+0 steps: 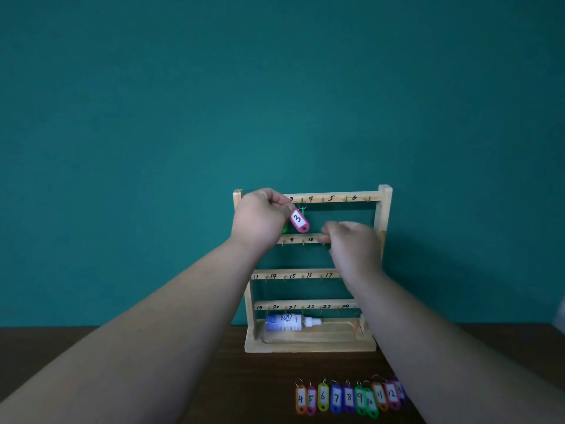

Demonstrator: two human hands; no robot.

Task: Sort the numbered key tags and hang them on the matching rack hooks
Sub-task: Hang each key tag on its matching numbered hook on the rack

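Observation:
A wooden rack [384,209] with four numbered rows of hooks stands against the teal wall. My left hand [260,221] pinches the ring of a pink tag marked 3 [299,221] just under the top rail, near the mark 3. A green tag [285,228] hangs behind it, mostly hidden by my hand. My right hand [351,243] is blurred in front of the second rail, fingers slightly curled and holding nothing. A row of coloured tags numbered 4 to 12 [348,397] lies on the table's near edge.
A small white and blue bottle [290,322] lies in the rack's base tray [312,344]. The dark wooden table [214,377] runs beneath. My right forearm covers the right end of the tag row and the rack's right hooks.

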